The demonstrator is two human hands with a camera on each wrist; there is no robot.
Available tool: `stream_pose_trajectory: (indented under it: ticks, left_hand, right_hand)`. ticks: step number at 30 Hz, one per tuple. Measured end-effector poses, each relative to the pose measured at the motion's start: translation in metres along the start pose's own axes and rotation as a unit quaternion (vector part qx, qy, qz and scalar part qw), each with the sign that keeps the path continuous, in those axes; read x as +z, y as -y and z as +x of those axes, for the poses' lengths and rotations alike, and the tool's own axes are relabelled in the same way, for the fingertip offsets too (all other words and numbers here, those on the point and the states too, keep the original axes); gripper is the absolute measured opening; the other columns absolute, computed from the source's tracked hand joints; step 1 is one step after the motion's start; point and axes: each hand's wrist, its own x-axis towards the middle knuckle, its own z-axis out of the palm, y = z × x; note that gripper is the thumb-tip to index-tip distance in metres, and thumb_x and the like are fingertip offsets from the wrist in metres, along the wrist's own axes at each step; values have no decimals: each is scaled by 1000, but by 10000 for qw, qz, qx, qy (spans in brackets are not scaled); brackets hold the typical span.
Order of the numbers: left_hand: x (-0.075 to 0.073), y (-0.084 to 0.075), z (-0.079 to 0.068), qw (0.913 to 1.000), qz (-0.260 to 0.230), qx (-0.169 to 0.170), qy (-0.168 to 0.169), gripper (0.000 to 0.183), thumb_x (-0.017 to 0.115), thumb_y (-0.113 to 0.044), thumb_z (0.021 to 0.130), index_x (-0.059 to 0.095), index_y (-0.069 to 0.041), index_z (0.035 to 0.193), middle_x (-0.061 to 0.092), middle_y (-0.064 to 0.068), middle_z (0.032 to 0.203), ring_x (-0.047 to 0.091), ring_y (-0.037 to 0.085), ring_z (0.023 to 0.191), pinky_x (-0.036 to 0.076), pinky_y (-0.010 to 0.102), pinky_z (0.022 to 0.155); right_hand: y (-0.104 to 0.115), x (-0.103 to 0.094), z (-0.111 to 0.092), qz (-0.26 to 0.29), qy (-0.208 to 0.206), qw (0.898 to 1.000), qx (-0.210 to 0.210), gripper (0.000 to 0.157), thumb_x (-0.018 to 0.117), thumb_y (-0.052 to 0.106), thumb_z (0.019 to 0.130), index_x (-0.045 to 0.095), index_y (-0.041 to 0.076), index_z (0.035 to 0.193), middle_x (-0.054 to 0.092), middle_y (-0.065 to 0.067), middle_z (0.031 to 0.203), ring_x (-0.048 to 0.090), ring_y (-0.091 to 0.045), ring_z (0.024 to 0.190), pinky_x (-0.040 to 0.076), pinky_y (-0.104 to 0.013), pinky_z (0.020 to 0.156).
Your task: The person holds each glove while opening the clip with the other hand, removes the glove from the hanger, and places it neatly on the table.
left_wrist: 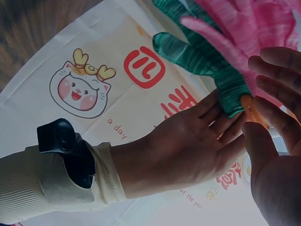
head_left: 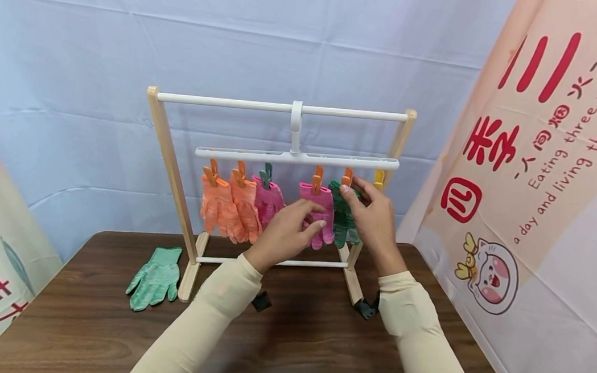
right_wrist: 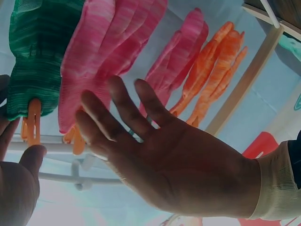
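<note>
Fingers of right hand (head_left: 376,214) pinch orange clip (head_left: 347,175) on dark green glove (head_left: 344,223), under white hanger's (head_left: 259,157) right half. Left hand (head_left: 285,228) relaxed, holding nothing. Glove looks light, limp: take cuff; clip likely stiff, squeeze handles.

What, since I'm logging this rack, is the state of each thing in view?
Rack, upright
Hanger, hooked on rack's top bar
Two orange gloves, clipped, hanging
Two pink gloves, clipped, hanging
Gray-green clip, clamping a pink glove
Dark green glove, clipped, hanging
Light green glove, lying on table
Yellow clip, no glove visible in it
Left hand, relaxed, holding nothing
Right hand, pinching dark green glove's orange clip
</note>
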Motion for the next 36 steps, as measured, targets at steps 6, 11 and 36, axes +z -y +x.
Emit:
stream_pose_trajectory:
  ticks: [6, 11, 36]
  left_hand:
    - [10, -6, 3, 10000, -7, 78, 11, 30, 56, -29, 91, 57, -12, 116, 59, 1, 108, 56, 6, 84, 48, 27, 73]
    - [16, -9, 8, 9999, -20, 140, -11, 33, 56, -29, 91, 55, -11, 119, 58, 2, 111, 56, 6, 85, 49, 26, 74]
    - [26, -10, 2, 9892, 1393, 132, -444, 50, 55, -32, 91, 45, -8, 134, 48, 4, 131, 56, 17, 104, 47, 36, 85]
  right_hand:
    - [0, 3, 1, 68, -53, 10000, -41, 53, 60, 44, 85, 55, 11, 127, 62, -5, 114, 57, -14, 103, 45, -35, 88]
    - [1, 3, 2, 52, -205, 9996, -186, 48, 61, 39, 86, 58, 8, 123, 66, -6, 105, 60, -14, 92, 48, -32, 80]
    - [3, -2, -1, -71, 41, 9996, -256, 46, 57, 44, 87, 60, 12, 120, 66, -4, 97, 60, -16, 86, 48, -35, 77]
